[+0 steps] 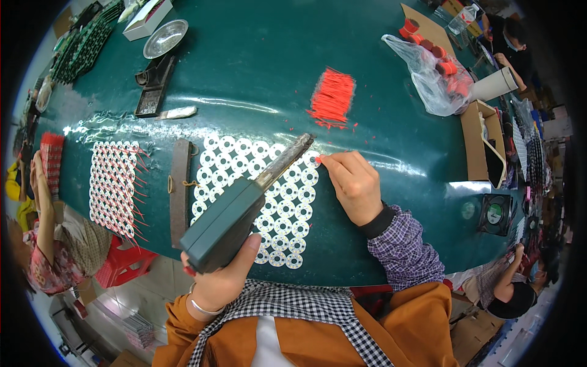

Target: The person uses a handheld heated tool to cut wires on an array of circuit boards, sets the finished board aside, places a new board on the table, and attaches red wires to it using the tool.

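Note:
My left hand (225, 280) is wrapped around the dark green body of a soldering gun (227, 225). Its long, worn metal barrel points up and right, and the tip is by the far right corner of a panel of white ring-shaped circuit boards (285, 210). The gun covers part of this panel. Beside that corner, my right hand (354, 186) pinches a short red wire (318, 159) between thumb and forefinger, its end at a ring board. Farther back lies a pile of short red wires (333, 96), with a few loose pieces around it.
Left of the panel are a brown bar (180, 189) and another ring-board panel (112, 183) with red wires attached. A metal bowl (165, 40) and dark holder (155, 88) stand behind. At right are a plastic bag (422, 76), cardboard box (476, 147) and black fan (495, 214). Other people sit around the table.

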The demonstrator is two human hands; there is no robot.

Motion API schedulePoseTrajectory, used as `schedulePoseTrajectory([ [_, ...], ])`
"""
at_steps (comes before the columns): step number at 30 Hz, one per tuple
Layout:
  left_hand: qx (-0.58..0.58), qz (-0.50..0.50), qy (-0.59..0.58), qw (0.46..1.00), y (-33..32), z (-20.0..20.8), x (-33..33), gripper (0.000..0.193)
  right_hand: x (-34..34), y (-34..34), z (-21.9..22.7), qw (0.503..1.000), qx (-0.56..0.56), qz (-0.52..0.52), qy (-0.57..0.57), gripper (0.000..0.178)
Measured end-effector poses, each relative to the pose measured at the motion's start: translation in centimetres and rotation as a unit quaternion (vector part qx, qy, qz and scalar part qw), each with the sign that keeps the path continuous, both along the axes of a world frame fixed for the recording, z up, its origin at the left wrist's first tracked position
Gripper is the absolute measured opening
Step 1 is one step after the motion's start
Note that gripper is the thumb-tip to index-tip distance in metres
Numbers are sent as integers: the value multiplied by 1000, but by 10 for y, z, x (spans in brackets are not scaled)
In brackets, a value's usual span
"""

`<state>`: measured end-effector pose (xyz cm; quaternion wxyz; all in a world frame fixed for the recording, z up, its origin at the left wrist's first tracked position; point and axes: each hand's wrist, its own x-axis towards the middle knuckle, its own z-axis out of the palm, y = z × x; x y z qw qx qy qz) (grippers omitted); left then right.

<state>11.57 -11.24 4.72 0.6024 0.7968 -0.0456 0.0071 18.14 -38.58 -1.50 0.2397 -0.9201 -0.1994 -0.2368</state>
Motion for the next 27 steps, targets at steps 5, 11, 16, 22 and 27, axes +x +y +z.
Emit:
schedulePoseTrajectory([
  [5, -45, 51, 104, 992, -21, 0, 12, 20, -2, -2, -1, 1000, -13, -4, 13, 27],
  [11, -32, 12, 54, 998, -25, -5, 23, 17, 0, -1, 1, 999, -30, -5, 17, 28],
  [16, 5, -14, 30, 999, -26, -18, 25, 19, 0, 1, 1, 999, -33, -5, 20, 29],
  [22, 49, -34, 32, 998, -27, -18, 26, 20, 1, 1, 4, 999, -42, -2, 24, 29],
  [27, 16, -25, 57, 998, -28, -19, 26, 19, 0, 2, 4, 999, -49, -5, 22, 29],
])
